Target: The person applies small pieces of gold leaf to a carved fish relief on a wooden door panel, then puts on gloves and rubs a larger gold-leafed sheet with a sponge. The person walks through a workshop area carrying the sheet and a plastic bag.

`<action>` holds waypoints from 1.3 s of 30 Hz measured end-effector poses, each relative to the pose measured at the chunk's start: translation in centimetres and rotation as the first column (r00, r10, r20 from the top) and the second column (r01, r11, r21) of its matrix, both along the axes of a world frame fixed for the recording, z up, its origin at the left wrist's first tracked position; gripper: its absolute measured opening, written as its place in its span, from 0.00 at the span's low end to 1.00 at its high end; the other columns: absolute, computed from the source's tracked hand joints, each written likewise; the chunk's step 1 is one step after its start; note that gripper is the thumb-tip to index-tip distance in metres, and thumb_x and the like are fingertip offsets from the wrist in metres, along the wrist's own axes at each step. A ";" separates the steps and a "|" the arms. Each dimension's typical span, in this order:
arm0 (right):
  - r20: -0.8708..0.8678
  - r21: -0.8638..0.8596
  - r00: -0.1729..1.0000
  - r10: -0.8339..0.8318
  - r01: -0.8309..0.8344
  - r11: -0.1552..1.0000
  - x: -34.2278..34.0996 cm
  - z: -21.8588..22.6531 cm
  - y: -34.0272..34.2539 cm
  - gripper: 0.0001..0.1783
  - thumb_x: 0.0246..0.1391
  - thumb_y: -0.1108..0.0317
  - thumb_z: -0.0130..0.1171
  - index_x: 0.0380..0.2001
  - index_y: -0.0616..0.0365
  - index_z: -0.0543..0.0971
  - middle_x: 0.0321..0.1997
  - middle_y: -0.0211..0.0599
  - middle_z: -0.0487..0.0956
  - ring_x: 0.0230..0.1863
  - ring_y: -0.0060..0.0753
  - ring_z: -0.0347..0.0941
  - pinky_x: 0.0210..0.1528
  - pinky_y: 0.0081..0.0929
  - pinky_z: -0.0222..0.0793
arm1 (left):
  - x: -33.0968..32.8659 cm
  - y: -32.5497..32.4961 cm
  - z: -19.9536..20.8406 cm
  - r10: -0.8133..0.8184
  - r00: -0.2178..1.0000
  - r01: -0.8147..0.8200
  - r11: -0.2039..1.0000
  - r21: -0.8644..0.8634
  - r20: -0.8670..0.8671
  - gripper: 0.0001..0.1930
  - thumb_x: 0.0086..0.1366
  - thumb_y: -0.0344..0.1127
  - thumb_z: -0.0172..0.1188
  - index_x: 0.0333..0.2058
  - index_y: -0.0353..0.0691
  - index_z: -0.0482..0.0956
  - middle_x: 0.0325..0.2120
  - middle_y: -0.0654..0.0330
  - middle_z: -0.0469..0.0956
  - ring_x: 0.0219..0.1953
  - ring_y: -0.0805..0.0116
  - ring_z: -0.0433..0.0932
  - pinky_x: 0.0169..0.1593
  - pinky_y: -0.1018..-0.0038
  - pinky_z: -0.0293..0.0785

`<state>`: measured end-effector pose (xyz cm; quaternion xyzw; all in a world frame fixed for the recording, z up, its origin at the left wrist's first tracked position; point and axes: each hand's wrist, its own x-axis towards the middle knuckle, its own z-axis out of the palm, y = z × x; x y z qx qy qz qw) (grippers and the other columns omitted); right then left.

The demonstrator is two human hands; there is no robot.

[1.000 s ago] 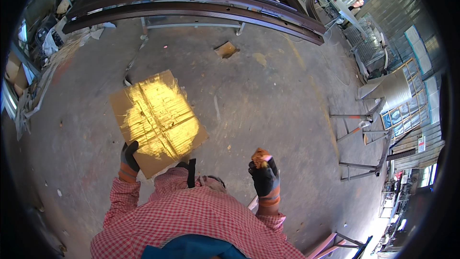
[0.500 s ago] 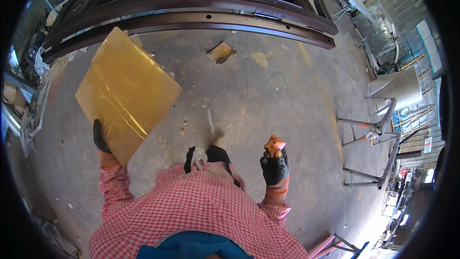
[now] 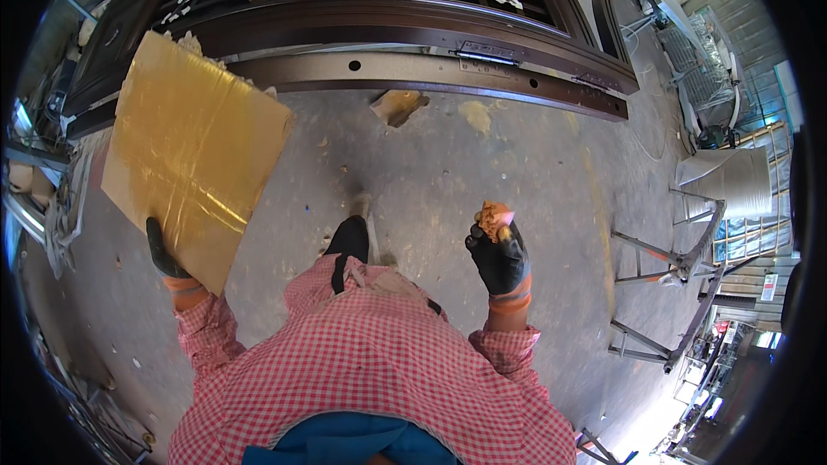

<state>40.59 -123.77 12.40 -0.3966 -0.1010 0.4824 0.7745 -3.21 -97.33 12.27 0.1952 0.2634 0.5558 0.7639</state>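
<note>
My left hand [image 3: 166,254], in a black glove with an orange cuff, is closed on the lower edge of a large gold sheet [image 3: 202,142]. The sheet is held tilted, with creases across its shiny face and a ragged far edge. In my right hand [image 3: 502,265], gloved alike, is a crumpled orange-brown wad [image 3: 493,219], gripped at the fingertips; its material is unclear. Ahead lies a dark brown ornate metal gate panel [image 3: 405,30], with a rail along its near side. The sheet's top overlaps the panel's left part in view.
A torn gold-brown scrap [image 3: 399,107] lies on the grey floor [image 3: 413,164] by the rail. Metal trestles [image 3: 680,269] stand at the right, near a pale roll [image 3: 732,182]. Wrapped goods [image 3: 706,52] line the far right wall. Clutter [image 3: 52,215] lies along the left.
I have stepped forward, so the gate panel and scrap are nearer. The gold sheet has shifted left and now overlaps the panel in view. Both hands keep their hold.
</note>
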 end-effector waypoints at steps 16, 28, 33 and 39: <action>0.385 -0.121 0.899 -0.207 0.272 0.955 5.5 1.5 13.9 0.22 0.64 0.56 0.59 0.53 0.62 0.76 0.50 0.38 0.80 0.49 0.34 0.76 0.55 0.31 0.72 | 18.3 20.5 -5.1 -0.024 0.778 0.334 0.863 0.380 -0.628 0.23 0.75 0.40 0.55 0.62 0.33 0.69 0.55 0.50 0.77 0.55 0.60 0.78 0.58 0.65 0.78; 0.987 -0.013 -0.148 0.060 0.302 0.953 9.4 4.4 29.6 0.25 0.46 0.67 0.72 0.50 0.53 0.80 0.50 0.41 0.78 0.53 0.51 0.72 0.58 0.45 0.66 | 25.3 16.3 -1.2 -0.442 0.862 0.466 0.884 0.044 -0.247 0.19 0.77 0.40 0.52 0.60 0.36 0.71 0.51 0.55 0.80 0.49 0.66 0.81 0.50 0.70 0.82; 0.953 -0.084 -0.265 0.145 0.229 0.970 9.1 5.9 30.6 0.25 0.44 0.64 0.72 0.49 0.51 0.80 0.49 0.39 0.78 0.53 0.49 0.71 0.58 0.45 0.64 | 26.2 15.2 -1.1 -0.502 0.859 0.500 0.865 -0.051 -0.100 0.20 0.77 0.41 0.52 0.62 0.38 0.69 0.53 0.57 0.79 0.50 0.69 0.80 0.52 0.70 0.81; 0.890 -0.186 -0.318 0.328 0.403 0.896 10.2 6.9 30.2 0.24 0.42 0.63 0.71 0.47 0.49 0.80 0.47 0.38 0.78 0.51 0.48 0.72 0.54 0.46 0.64 | 27.6 13.8 0.7 -0.364 0.847 0.442 0.888 0.131 -0.388 0.16 0.77 0.38 0.51 0.56 0.34 0.74 0.47 0.56 0.82 0.45 0.66 0.82 0.44 0.71 0.82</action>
